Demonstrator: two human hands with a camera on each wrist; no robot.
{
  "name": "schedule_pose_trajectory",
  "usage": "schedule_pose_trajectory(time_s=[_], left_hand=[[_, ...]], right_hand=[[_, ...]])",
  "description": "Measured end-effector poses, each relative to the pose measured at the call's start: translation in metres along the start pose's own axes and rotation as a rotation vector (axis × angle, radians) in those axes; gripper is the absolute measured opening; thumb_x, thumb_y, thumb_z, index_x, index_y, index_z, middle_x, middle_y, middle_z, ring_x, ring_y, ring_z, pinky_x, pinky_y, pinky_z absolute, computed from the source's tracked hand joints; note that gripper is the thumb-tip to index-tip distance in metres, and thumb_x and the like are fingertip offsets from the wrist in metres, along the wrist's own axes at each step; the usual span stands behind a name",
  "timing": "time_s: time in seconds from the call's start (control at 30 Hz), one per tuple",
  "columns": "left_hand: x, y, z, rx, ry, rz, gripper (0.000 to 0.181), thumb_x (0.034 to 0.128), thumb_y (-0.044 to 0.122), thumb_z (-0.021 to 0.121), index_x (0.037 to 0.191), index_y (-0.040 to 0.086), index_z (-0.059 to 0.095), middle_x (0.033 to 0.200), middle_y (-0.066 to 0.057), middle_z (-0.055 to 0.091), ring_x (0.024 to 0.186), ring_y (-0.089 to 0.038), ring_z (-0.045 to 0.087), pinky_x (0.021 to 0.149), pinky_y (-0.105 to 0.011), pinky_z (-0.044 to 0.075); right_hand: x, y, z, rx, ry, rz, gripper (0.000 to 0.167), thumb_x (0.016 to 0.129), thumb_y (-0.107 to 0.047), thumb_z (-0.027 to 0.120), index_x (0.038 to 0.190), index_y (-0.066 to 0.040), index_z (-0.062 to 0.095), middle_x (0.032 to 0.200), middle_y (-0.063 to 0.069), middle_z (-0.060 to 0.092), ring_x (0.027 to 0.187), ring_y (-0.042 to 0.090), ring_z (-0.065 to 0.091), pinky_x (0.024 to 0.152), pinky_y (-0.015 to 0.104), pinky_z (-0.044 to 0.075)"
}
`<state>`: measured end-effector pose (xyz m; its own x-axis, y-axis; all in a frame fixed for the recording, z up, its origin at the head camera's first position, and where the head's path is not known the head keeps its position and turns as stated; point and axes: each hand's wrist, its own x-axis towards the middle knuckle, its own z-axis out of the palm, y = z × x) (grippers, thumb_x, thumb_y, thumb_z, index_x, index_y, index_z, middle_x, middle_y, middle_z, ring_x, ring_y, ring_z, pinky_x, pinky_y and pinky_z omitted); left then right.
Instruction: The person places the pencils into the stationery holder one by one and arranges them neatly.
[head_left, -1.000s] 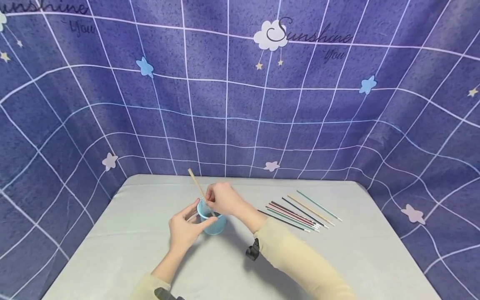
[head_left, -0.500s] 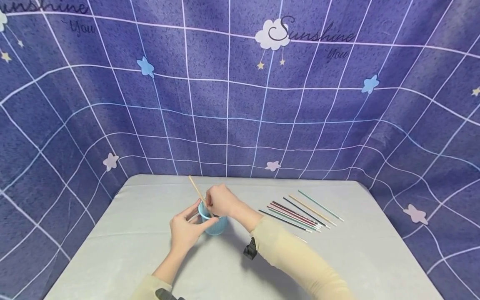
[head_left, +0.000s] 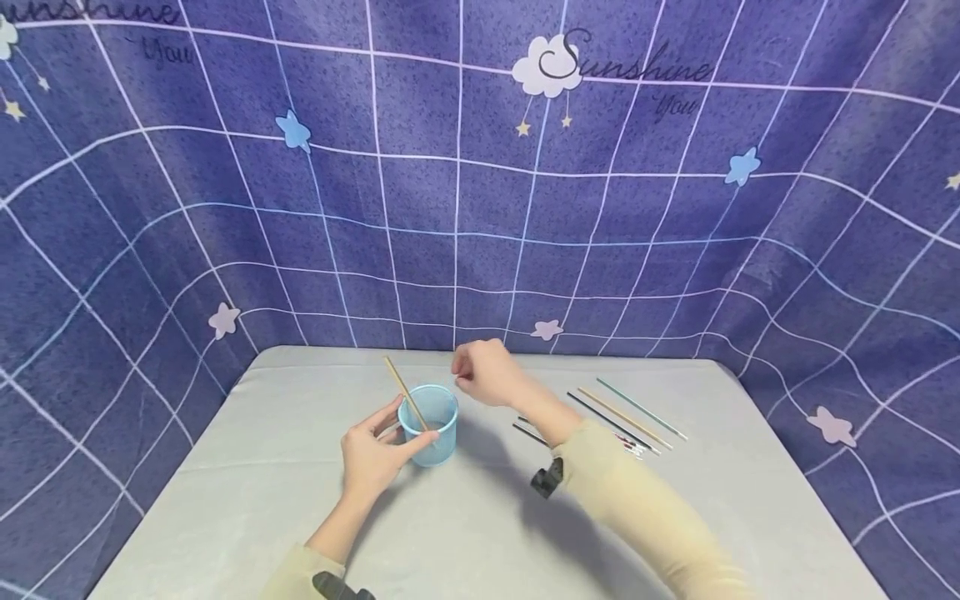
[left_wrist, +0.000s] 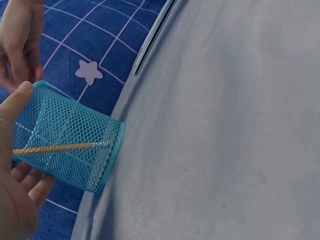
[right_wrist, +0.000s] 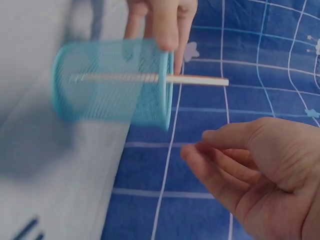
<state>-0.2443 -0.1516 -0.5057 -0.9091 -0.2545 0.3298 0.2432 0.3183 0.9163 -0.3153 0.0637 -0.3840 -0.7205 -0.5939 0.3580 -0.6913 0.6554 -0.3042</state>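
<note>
L hand [head_left: 372, 457] grips 1 cup [head_left: 444, 437] w/ 1 stick [head_left: 407, 394] inside; R hand [head_left: 491, 372] near cup, fingers loosely bent; 3+ other sticks [head_left: 625, 417] rt of cup.

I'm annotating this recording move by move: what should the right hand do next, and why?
Probably reach for the loose sticks: the right hand looks empty, the left hand grips the blue mesh cup, and one tan stick leans in it.
</note>
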Motion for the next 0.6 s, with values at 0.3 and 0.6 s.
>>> schedule_pose_trajectory(time_s=[0.3,0.6], left_hand=[[0.001,-0.001,0.000,0.005,-0.004,0.002,0.080,0.0638,0.025,0.106,0.133,0.003,0.072,0.132,-0.021,0.074,0.121,-0.038,0.074,0.093,-0.036,0.066],[-0.001,0.002,0.005,-0.006,0.019,-0.006,0.078,0.0648,0.024,0.105,0.132,0.000,0.072,0.128,-0.024,0.075,0.119,-0.039,0.075,0.097,-0.039,0.065]], right_hand=[[-0.054,0.042,-0.032,-0.075,0.018,0.019,0.007,0.082,0.000,0.077,0.087,-0.005,0.075,0.077,0.004,0.080,0.072,0.017,0.077,0.074,0.035,0.068],[-0.118,0.072,-0.012,-0.157,-0.126,0.077,0.007,0.085,-0.002,0.081,0.090,-0.005,0.077,0.076,-0.001,0.078,0.071,0.011,0.072,0.082,0.037,0.065]])
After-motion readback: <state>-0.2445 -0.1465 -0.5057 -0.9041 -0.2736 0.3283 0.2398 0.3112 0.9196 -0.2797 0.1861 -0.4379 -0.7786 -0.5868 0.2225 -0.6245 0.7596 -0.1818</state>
